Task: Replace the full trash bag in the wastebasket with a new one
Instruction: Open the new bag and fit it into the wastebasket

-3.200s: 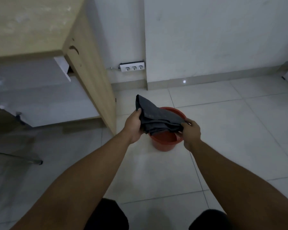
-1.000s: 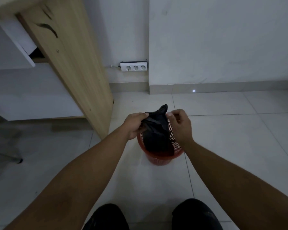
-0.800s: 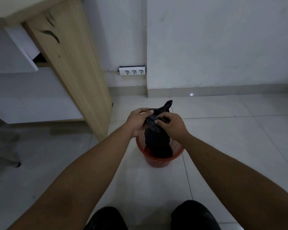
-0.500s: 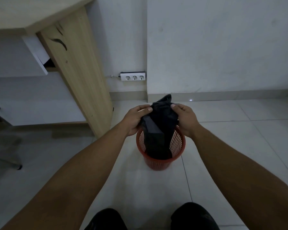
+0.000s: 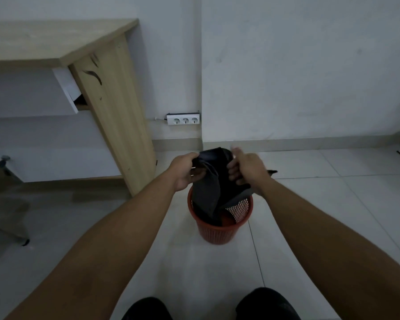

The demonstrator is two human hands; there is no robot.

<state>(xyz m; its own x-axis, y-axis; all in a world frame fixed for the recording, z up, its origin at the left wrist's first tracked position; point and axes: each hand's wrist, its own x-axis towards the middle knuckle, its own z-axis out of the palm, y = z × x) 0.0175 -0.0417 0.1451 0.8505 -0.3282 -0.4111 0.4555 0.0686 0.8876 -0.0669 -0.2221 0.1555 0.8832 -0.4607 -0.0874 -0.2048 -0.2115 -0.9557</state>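
I'm looking down at a floor (image 5: 333, 215) of large pale tiles with thin dark grout lines. Ahead stands a plain white wall (image 5: 298, 65), scuffed in places, with a vertical seam or corner edge running down it and a low beige skirting board (image 5: 310, 144) along its foot. A white three-socket power strip (image 5: 183, 119) is fixed to the wall just above the skirting, its cable trailing left. On the left is a light wood counter (image 5: 56, 40) with a slanting side panel (image 5: 118, 116) marked by dark scratches, and a white drawer (image 5: 66, 87) hanging slightly open beneath the top. At far left I can see a chair's metal leg (image 5: 14, 236). The light is dim and even.
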